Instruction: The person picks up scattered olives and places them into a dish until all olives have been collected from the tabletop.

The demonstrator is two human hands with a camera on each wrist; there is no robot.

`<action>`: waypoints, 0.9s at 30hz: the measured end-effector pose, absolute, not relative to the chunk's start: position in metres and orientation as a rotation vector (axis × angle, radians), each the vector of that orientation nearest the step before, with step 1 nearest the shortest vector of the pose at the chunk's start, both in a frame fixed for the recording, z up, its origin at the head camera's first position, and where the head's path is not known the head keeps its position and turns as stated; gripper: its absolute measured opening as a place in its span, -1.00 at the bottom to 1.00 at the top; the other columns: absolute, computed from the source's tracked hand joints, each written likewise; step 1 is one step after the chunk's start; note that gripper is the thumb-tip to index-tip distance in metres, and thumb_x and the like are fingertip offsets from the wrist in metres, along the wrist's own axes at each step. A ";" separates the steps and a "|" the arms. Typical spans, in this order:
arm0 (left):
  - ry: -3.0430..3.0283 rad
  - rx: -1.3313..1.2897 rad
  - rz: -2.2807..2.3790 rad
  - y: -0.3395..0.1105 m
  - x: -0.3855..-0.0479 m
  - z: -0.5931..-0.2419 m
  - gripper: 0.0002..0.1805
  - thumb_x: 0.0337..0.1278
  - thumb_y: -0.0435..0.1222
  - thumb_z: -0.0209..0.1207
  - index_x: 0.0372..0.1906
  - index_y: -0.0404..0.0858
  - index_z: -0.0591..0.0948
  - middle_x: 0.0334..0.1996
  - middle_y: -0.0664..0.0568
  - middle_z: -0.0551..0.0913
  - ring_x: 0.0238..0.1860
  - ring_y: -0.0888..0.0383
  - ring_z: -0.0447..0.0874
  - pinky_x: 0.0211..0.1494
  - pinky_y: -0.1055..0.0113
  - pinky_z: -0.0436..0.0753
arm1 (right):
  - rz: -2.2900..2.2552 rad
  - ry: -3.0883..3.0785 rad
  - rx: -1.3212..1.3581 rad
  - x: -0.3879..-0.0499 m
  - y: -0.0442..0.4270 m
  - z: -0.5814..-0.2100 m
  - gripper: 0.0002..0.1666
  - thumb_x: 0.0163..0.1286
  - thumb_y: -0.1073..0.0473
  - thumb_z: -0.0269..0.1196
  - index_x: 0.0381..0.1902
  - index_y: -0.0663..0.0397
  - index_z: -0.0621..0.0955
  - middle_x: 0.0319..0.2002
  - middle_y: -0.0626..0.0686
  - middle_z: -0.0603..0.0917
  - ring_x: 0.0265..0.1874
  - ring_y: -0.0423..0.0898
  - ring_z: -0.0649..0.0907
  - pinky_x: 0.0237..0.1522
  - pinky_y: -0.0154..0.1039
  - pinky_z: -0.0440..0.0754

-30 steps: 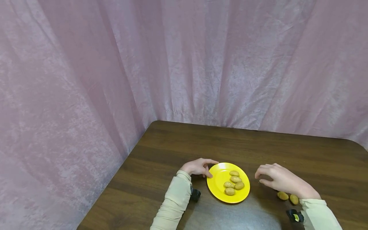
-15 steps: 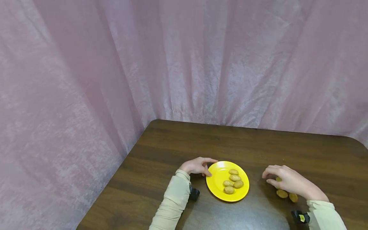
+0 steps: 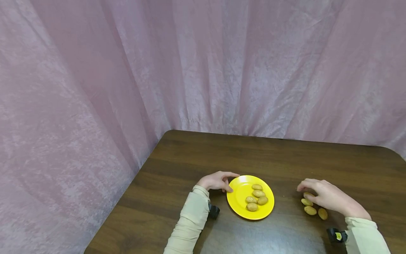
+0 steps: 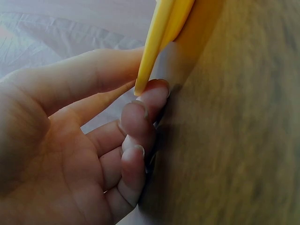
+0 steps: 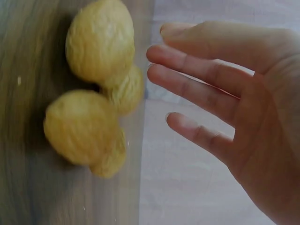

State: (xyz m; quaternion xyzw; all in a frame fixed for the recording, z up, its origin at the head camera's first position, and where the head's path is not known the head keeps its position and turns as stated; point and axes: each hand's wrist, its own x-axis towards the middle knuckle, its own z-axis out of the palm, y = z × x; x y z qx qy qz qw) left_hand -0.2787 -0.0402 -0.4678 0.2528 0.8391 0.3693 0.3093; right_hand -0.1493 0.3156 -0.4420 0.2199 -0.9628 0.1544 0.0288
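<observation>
With its thumb on the rim and fingertips below, my left hand (image 3: 216,181) pinches the left edge of a yellow plate (image 3: 238,194). The left wrist view shows the plate's edge (image 4: 152,54) between thumb and fingers. Several small, brownish-yellow potatoes (image 3: 258,193) lie on the plate's right half. My right hand (image 3: 331,197) hovers over another group of potatoes (image 3: 310,210) on the table, partly covering one. In the right wrist view its loosely bent fingers hold nothing and stay apart from the wrinkled potatoes (image 5: 82,126).
Both hands work over a dark brown wooden table (image 3: 196,151) with rounded far corners. A pink velvet curtain (image 3: 215,70) hangs behind it and along its left side. A black wrist camera (image 3: 336,235) sits below the right hand, another (image 3: 214,211) by the left wrist.
My right hand has moved right, away from the plate, to the potatoes on the table. The left hand keeps its hold on the plate, and the potatoes on it lie the same.
</observation>
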 end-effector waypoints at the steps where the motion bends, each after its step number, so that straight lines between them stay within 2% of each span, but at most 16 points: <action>1: 2.218 0.669 0.974 -0.040 -0.279 -0.467 -0.32 0.06 -0.41 0.31 0.34 -0.03 0.46 -0.57 0.06 0.50 -0.53 0.18 0.48 -0.39 0.44 0.50 | 0.459 -2.964 0.667 -0.149 0.317 -0.442 -0.74 0.15 0.30 0.36 -0.22 -0.14 0.64 -0.21 -0.18 0.69 -0.21 -0.14 0.69 -0.26 -0.27 0.62; 8: 2.234 0.645 0.960 -0.040 -0.279 -0.468 -0.32 0.06 -0.38 0.32 0.33 0.02 0.46 -0.56 0.06 0.52 -0.52 0.17 0.49 -0.37 0.42 0.50 | 0.444 -3.036 0.629 -0.148 0.327 -0.445 -0.72 0.14 0.31 0.35 -0.21 -0.13 0.63 -0.17 -0.13 0.67 -0.17 -0.03 0.68 -0.24 -0.19 0.62; 14: 2.236 0.633 0.967 -0.040 -0.279 -0.468 -0.33 0.04 -0.38 0.34 0.31 0.02 0.48 -0.56 0.04 0.53 -0.51 0.16 0.49 -0.37 0.41 0.49 | 0.498 -3.115 0.631 -0.150 0.332 -0.448 -0.67 0.13 0.34 0.33 -0.15 -0.08 0.62 -0.14 -0.09 0.64 -0.18 -0.09 0.65 -0.28 -0.26 0.58; 21: 2.248 0.637 0.950 -0.040 -0.279 -0.469 -0.33 0.04 -0.37 0.33 0.32 0.04 0.48 -0.56 0.05 0.53 -0.52 0.17 0.49 -0.37 0.41 0.49 | 0.537 -3.161 0.610 -0.151 0.330 -0.449 -0.64 0.13 0.34 0.33 -0.11 -0.07 0.61 -0.09 -0.03 0.65 -0.16 -0.05 0.64 -0.26 -0.21 0.58; 27: 2.243 0.641 0.950 -0.040 -0.279 -0.469 -0.33 0.05 -0.38 0.33 0.32 0.04 0.47 -0.56 0.05 0.52 -0.51 0.16 0.48 -0.35 0.39 0.47 | 0.524 -3.124 0.673 -0.151 0.332 -0.451 -0.65 0.13 0.38 0.32 -0.13 -0.04 0.62 -0.12 -0.06 0.65 -0.17 -0.04 0.66 -0.25 -0.21 0.60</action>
